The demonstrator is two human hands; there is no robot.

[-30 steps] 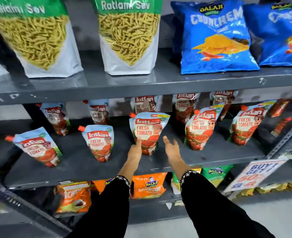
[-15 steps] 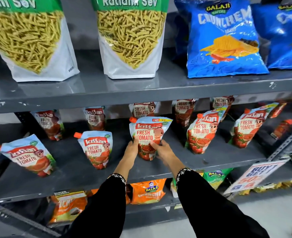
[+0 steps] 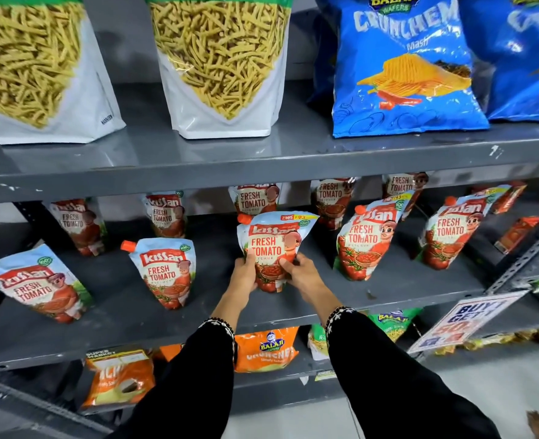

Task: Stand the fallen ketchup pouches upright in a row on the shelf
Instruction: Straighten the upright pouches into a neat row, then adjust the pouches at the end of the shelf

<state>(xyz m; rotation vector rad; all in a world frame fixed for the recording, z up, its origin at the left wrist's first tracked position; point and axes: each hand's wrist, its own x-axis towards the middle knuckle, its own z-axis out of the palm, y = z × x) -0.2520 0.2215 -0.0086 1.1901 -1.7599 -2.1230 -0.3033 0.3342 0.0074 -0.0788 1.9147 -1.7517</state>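
Red-and-white Kissan ketchup pouches with orange spouts stand on the grey middle shelf [image 3: 293,312]. The centre front pouch [image 3: 274,239] is upright, and both hands grip its lower part: my left hand [image 3: 245,274] on its left side, my right hand [image 3: 299,270] on its right. More front-row pouches stand at far left [image 3: 37,283], left of centre [image 3: 166,270], right of centre [image 3: 367,239] and far right [image 3: 451,232]; the outer ones lean. A back row of pouches [image 3: 166,212] stands behind, partly hidden by the upper shelf's edge.
The upper shelf [image 3: 261,163] carries two bags of yellow sev [image 3: 220,64] and blue chip bags [image 3: 401,64]. Orange and green snack packs [image 3: 266,348] fill the shelf below. A "Buy 1 Get 1" sign [image 3: 464,321] hangs at the right. Small red sachets [image 3: 518,232] lie at far right.
Both hands reached forward from open in front of the centre pouch and closed on its lower sides. The camera moved closer to the shelf.
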